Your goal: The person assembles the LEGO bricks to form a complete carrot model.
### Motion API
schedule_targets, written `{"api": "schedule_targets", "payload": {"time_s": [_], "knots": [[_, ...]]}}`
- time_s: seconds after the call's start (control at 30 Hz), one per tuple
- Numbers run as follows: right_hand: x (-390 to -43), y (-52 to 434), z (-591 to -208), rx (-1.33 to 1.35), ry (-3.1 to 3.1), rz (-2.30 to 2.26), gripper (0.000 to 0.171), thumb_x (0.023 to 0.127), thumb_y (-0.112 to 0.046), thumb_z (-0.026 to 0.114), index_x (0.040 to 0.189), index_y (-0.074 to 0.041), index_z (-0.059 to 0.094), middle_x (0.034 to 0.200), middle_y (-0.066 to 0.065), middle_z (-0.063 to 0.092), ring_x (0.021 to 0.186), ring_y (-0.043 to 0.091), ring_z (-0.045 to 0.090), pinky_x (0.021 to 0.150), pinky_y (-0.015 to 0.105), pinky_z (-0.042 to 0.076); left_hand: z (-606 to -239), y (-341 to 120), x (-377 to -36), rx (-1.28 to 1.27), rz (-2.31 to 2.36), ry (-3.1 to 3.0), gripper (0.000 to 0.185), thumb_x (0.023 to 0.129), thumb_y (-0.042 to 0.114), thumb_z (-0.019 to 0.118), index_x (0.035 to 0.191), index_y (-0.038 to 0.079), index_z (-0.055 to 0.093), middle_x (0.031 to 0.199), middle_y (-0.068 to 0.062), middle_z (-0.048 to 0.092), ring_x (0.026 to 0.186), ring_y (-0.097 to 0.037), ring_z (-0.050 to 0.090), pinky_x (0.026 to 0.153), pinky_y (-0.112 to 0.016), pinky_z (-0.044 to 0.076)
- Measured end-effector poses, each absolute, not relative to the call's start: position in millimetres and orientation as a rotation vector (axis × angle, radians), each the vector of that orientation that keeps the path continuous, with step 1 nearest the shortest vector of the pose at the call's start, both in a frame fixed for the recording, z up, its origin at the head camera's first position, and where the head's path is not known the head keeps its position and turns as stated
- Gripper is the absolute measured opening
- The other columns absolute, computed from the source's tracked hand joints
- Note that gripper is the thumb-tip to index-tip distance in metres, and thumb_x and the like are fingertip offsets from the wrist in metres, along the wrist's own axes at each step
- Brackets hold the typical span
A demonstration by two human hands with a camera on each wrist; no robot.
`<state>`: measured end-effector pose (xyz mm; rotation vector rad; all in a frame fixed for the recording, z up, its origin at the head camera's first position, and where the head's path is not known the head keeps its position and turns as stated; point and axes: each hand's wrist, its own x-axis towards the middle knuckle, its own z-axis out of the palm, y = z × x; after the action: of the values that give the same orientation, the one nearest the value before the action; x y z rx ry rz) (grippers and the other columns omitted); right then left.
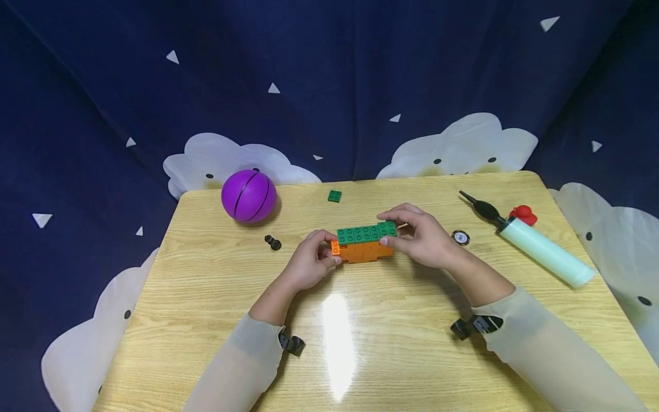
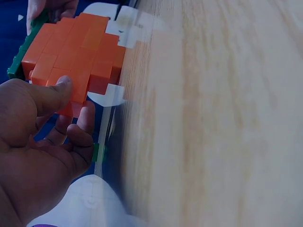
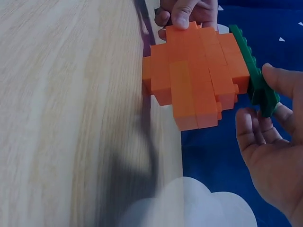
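A stepped build of orange toy bricks (image 1: 360, 253) is held upright over the middle of the table, its rounded outline plain in the right wrist view. Along its top runs a row of green bricks (image 1: 358, 234), which juts out past the orange on the right. My left hand (image 1: 309, 262) pinches the orange bricks at the left end, thumb on the near face in the left wrist view. With thumb and fingers, my right hand (image 1: 421, 236) grips the right end of the green row. Behind the build lies a small square green brick (image 1: 334, 196).
At the back left sits a purple ball (image 1: 249, 195), with a small black chess-like piece (image 1: 273, 242) in front of it. To the right are a poker chip (image 1: 460, 237), a pump with black nozzle and pale green tube (image 1: 546, 250), and a small red hat (image 1: 524, 214).
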<state>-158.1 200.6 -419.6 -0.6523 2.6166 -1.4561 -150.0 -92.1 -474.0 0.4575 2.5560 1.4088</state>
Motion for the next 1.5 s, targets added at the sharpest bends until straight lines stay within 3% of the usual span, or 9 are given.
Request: {"api": "schedule_targets", "payload": {"time_s": [0.23, 0.43, 0.6, 0.7, 0.77, 0.83, 0.97, 1.27, 1.5], "knots": [[-158, 207, -430, -0.639, 2.535, -1.484, 0.064, 0.084, -0.018, 0.089, 0.142, -0.013, 0.062, 0.128, 0.006, 0.056, 0.105, 0.028, 0.052, 0.094, 0.049, 0.053, -475, -92, -150, 0.458, 1.401, 2.557, 0.035, 0.094, 0.008, 0.077, 0.126, 0.012, 0.061, 0.104, -0.004, 0.056, 0.081, -0.016, 0.06, 0.071, -0.032, 0.05], [-161, 211, -444, -0.588, 2.555, -1.398, 0.084, 0.078, -0.023, 0.094, 0.151, -0.016, 0.053, 0.127, 0.006, 0.054, 0.109, 0.031, 0.053, 0.096, 0.05, 0.051, -475, -92, -149, 0.456, 1.405, 2.556, 0.036, 0.094, 0.008, 0.077, 0.126, 0.012, 0.061, 0.104, -0.003, 0.056, 0.082, -0.017, 0.06, 0.072, -0.033, 0.05], [-161, 210, -454, -0.589, 2.572, -1.285, 0.063, 0.081, -0.022, 0.092, 0.137, -0.019, 0.063, 0.134, 0.003, 0.056, 0.12, 0.03, 0.056, 0.101, 0.05, 0.05, -475, -93, -148, 0.448, 1.414, 2.548, 0.037, 0.094, 0.007, 0.077, 0.127, 0.013, 0.061, 0.105, -0.003, 0.056, 0.083, -0.018, 0.061, 0.074, -0.035, 0.051], [-159, 209, -458, -0.586, 2.574, -1.245, 0.037, 0.087, -0.024, 0.087, 0.116, -0.017, 0.066, 0.121, 0.006, 0.06, 0.108, 0.027, 0.059, 0.092, 0.044, 0.053, -475, -93, -149, 0.447, 1.411, 2.544, 0.037, 0.094, 0.007, 0.076, 0.127, 0.012, 0.06, 0.106, -0.004, 0.056, 0.083, -0.018, 0.06, 0.074, -0.035, 0.051], [-157, 210, -460, -0.577, 2.589, -1.221, 0.028, 0.09, -0.026, 0.084, 0.105, -0.014, 0.063, 0.108, 0.009, 0.059, 0.093, 0.025, 0.058, 0.079, 0.038, 0.051, -475, -93, -150, 0.452, 1.407, 2.546, 0.037, 0.095, 0.007, 0.076, 0.128, 0.012, 0.06, 0.106, -0.004, 0.056, 0.083, -0.018, 0.06, 0.075, -0.035, 0.05], [-155, 210, -460, -0.571, 2.607, -1.206, 0.03, 0.093, -0.027, 0.081, 0.095, -0.01, 0.057, 0.097, 0.013, 0.055, 0.078, 0.023, 0.05, 0.068, 0.036, 0.042, -475, -92, -151, 0.454, 1.4, 2.551, 0.037, 0.095, 0.007, 0.076, 0.128, 0.012, 0.06, 0.106, -0.004, 0.056, 0.084, -0.018, 0.06, 0.075, -0.035, 0.05], [-155, 210, -460, -0.574, 2.638, -1.199, 0.036, 0.093, -0.025, 0.081, 0.089, -0.004, 0.052, 0.089, 0.015, 0.049, 0.068, 0.02, 0.043, 0.062, 0.032, 0.036, -475, -92, -153, 0.453, 1.39, 2.558, 0.038, 0.095, 0.008, 0.076, 0.129, 0.013, 0.061, 0.107, -0.002, 0.056, 0.086, -0.017, 0.059, 0.076, -0.034, 0.05], [-157, 207, -459, -0.611, 2.67, -1.186, 0.031, 0.091, -0.022, 0.083, 0.086, -0.011, 0.054, 0.091, 0.012, 0.05, 0.07, 0.02, 0.046, 0.064, 0.032, 0.04, -471, -97, -156, 0.461, 1.359, 2.53, 0.043, 0.092, 0.008, 0.079, 0.131, 0.014, 0.061, 0.113, -0.001, 0.058, 0.099, -0.021, 0.06, 0.085, -0.037, 0.052], [-157, 207, -457, -0.613, 2.676, -1.17, 0.044, 0.091, -0.018, 0.082, 0.083, 0.002, 0.045, 0.089, 0.015, 0.048, 0.068, 0.02, 0.044, 0.064, 0.032, 0.039, -471, -104, -161, 0.491, 1.352, 2.475, 0.051, 0.091, 0.001, 0.077, 0.136, 0.015, 0.06, 0.12, -0.001, 0.058, 0.107, -0.022, 0.063, 0.087, -0.035, 0.055]]}}
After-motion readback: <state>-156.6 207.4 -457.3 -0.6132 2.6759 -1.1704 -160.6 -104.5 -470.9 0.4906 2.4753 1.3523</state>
